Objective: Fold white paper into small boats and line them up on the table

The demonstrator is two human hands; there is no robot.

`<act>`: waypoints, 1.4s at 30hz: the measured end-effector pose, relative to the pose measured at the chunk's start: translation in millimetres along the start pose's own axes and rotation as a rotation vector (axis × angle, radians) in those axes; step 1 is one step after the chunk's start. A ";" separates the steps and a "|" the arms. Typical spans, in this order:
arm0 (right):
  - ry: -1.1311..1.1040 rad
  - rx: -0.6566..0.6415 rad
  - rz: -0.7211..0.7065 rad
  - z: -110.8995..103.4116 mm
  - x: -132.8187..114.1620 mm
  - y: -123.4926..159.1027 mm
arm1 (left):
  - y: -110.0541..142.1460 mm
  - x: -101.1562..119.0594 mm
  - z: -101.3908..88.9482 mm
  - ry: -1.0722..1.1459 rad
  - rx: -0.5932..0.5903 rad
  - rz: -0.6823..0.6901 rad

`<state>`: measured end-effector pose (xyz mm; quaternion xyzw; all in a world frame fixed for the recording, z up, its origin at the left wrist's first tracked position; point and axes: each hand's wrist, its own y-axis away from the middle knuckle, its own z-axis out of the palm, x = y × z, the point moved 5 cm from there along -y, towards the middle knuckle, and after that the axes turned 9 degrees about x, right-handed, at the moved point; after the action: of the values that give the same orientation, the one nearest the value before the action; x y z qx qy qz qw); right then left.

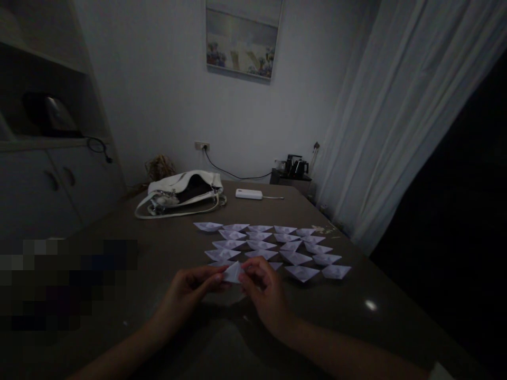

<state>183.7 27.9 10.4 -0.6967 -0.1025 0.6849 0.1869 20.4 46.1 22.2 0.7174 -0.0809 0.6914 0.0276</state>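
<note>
Between my two hands is a small piece of folded white paper (233, 272) with a pointed top, held just above the table. My left hand (194, 287) pinches its left side between thumb and fingers. On the opposite side, my right hand (264, 285) grips the paper's edge with thumb and fingertips. Beyond my hands, several white paper boats (295, 257) stand in rows on the dark table (348, 322). My hands partly hide the nearest boats on the left.
A white handbag (184, 184) lies toward the far left of the table. Near the far edge rests a white power bank (249, 194) with a short cable. Beyond the table, a black kettle (296, 167) stands on a small cabinet. A blurred patch covers the left side.
</note>
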 end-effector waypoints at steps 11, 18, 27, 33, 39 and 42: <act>-0.041 0.035 0.023 -1.3 7.7 -3.7 | -1.5 -4.9 -6.1 -0.027 0.062 0.045; -0.020 0.035 0.010 -1.5 3.1 -1.0 | 2.0 1.8 -2.2 0.016 0.058 0.029; 0.017 0.032 -0.035 0.1 2.2 -0.5 | 4.3 1.8 -0.4 0.023 0.075 -0.034; 0.175 -0.078 -0.116 4.5 -7.6 3.4 | 1.0 -9.1 5.9 -0.137 -0.115 -0.055; 0.191 -0.148 -0.180 9.0 -15.7 8.1 | 6.7 -10.5 14.5 -0.217 -0.226 -0.094; 0.132 -0.136 -0.112 7.2 -11.7 6.6 | 7.5 -8.1 14.2 -0.196 -0.197 -0.071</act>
<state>175.3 18.1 18.5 -0.7444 -0.1750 0.6177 0.1837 32.9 37.2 13.0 0.7778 -0.1252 0.6053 0.1144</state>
